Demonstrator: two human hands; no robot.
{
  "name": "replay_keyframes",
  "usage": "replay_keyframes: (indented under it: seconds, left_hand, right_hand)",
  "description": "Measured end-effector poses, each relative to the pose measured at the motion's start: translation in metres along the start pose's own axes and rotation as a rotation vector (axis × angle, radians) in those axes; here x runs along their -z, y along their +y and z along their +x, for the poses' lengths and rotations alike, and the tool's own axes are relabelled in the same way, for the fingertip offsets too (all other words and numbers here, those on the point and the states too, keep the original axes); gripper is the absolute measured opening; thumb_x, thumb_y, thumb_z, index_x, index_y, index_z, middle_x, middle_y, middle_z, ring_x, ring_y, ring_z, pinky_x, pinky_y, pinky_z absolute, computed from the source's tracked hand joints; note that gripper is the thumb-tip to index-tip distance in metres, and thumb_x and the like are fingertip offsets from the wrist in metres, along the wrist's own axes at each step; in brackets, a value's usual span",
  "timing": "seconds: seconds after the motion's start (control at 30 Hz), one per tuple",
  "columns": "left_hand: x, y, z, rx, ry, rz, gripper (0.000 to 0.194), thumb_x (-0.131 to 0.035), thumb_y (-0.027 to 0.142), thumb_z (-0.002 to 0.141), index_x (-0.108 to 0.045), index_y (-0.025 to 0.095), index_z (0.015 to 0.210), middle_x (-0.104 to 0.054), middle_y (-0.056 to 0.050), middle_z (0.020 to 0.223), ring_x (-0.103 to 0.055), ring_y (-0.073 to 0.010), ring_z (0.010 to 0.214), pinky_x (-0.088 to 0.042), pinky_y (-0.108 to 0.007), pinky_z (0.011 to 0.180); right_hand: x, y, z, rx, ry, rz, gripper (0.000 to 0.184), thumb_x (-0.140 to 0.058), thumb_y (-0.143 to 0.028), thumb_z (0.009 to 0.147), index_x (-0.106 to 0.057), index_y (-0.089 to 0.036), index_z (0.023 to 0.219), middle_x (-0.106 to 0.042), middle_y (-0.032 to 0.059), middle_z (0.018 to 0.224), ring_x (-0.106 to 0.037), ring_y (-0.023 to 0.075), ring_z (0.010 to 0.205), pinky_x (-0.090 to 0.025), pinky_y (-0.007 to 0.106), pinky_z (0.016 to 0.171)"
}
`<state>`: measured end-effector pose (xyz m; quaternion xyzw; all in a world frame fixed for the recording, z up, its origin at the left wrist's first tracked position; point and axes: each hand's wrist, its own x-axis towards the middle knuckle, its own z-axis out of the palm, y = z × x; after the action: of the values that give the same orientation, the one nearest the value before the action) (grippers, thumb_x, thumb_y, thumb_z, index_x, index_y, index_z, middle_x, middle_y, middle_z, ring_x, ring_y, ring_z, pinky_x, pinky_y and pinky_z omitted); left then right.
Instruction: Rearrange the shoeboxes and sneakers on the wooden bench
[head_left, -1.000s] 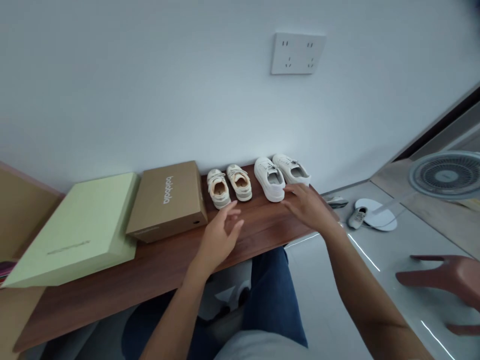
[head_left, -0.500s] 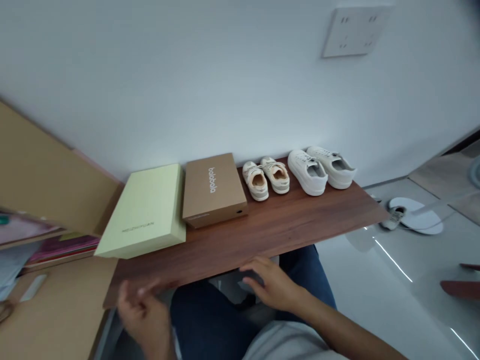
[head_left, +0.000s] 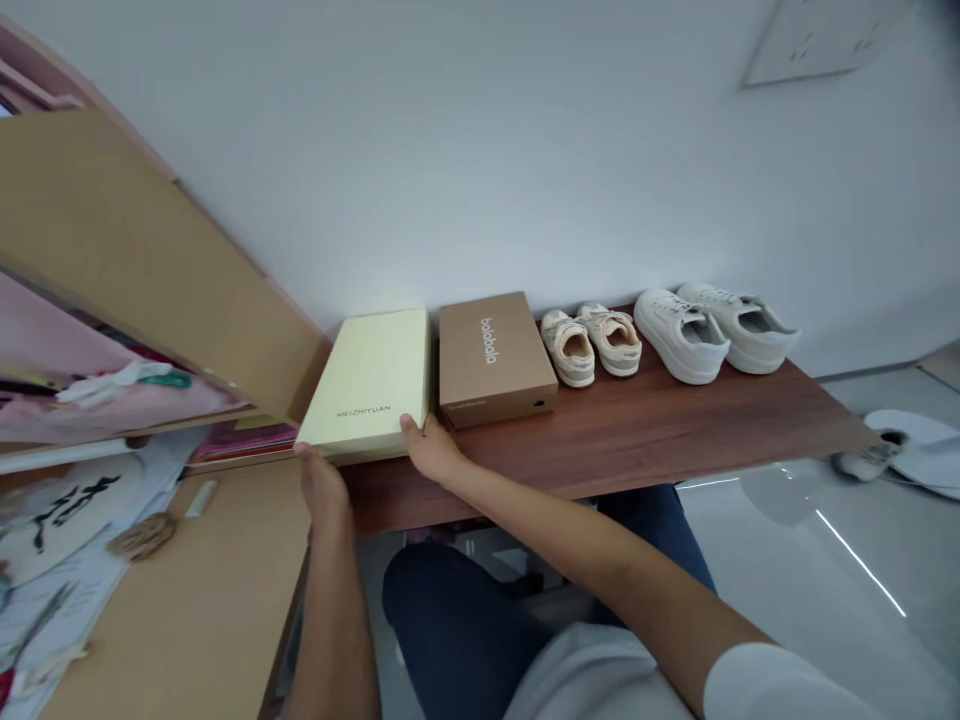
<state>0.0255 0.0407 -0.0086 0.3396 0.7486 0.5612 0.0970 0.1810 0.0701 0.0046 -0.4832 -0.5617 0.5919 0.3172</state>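
Observation:
A pale yellow shoebox (head_left: 373, 370) marked MEIZHIYUAN lies closed on the left part of the brown wooden board (head_left: 600, 450). At its front left corner is my left hand (head_left: 322, 485), the thumb over the lid's edge. My right hand (head_left: 431, 445) grips the front right corner, thumb on top and fingers down the side, partly hidden. Close by on the right sits a closed brown shoebox (head_left: 491, 345) marked balabala. A pair of small cream shoes (head_left: 592, 340) comes after it, then a pair of larger white sneakers (head_left: 701, 330).
A tan desk (head_left: 217, 560) with papers and a hair bun piece (head_left: 142, 536) adjoins on the left, below an upright tan panel (head_left: 172, 240). The wall runs behind the board. On the floor at right, a blurred shoe (head_left: 870, 458) lies by a white round base.
Both hands have come forward onto the yellow shoebox's front corners; the right one crossed leftward from the board's front edge. The view has shifted left, showing more of the desk.

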Motion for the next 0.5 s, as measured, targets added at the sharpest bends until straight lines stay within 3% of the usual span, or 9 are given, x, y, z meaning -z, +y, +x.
replay_keyframes:
  seconds: [0.1, 0.17, 0.27, 0.37, 0.5]
  left_hand:
    - [0.001, 0.027, -0.006, -0.067, 0.124, -0.022, 0.074, -0.051, 0.063, 0.084, -0.046, 0.010, 0.135, -0.054, -0.019, 0.137, -0.051, -0.0308, 0.129, -0.038, -0.047, 0.112]
    - [0.000, 0.048, -0.013, -0.241, 0.230, 0.105, 0.090, -0.070, 0.055, 0.071, -0.036, 0.009, 0.140, -0.042, -0.022, 0.146, -0.039, -0.0352, 0.138, -0.029, -0.052, 0.117]
    - [-0.005, 0.073, -0.028, -0.527, 0.289, 0.309, 0.103, -0.077, 0.047, 0.066, -0.024, 0.009, 0.146, -0.024, -0.026, 0.155, -0.018, -0.0413, 0.147, -0.014, -0.060, 0.119]
    - [-0.014, 0.071, -0.037, -0.705, 0.183, 0.400, 0.101, -0.076, 0.046, 0.069, -0.022, 0.013, 0.147, -0.015, -0.026, 0.159, -0.013, -0.0436, 0.148, -0.013, -0.063, 0.118]
    - [-0.020, 0.034, -0.027, -0.751, -0.114, 0.458, 0.084, -0.078, 0.049, 0.064, -0.046, 0.015, 0.134, -0.025, -0.026, 0.157, -0.020, -0.0476, 0.145, -0.014, -0.066, 0.116]
  right_hand:
    - [-0.009, 0.016, 0.001, -0.114, -0.033, 0.222, 0.059, -0.033, -0.064, 0.098, -0.046, -0.022, 0.138, -0.060, 0.0126, 0.136, -0.059, 0.0268, 0.124, -0.049, 0.047, 0.102]
    - [-0.010, 0.026, -0.004, -0.166, -0.130, 0.339, 0.055, -0.033, -0.062, 0.099, -0.047, -0.024, 0.137, -0.063, 0.0099, 0.131, -0.065, 0.0236, 0.114, -0.054, 0.045, 0.094]
    - [0.007, 0.039, -0.019, -0.094, -0.154, 0.270, 0.054, -0.054, -0.057, 0.092, -0.052, -0.024, 0.135, -0.064, 0.0096, 0.130, -0.063, 0.0240, 0.118, -0.050, 0.047, 0.101]
    - [0.045, 0.049, -0.047, 0.055, -0.168, 0.158, 0.048, -0.069, -0.052, 0.083, -0.064, -0.024, 0.122, -0.065, 0.0093, 0.128, -0.061, 0.0251, 0.120, -0.045, 0.046, 0.107]
    - [0.107, 0.065, -0.095, 0.041, -0.183, 0.190, 0.040, -0.065, -0.055, 0.084, -0.069, -0.026, 0.110, -0.072, 0.0053, 0.112, -0.068, 0.0217, 0.099, -0.052, 0.044, 0.095]
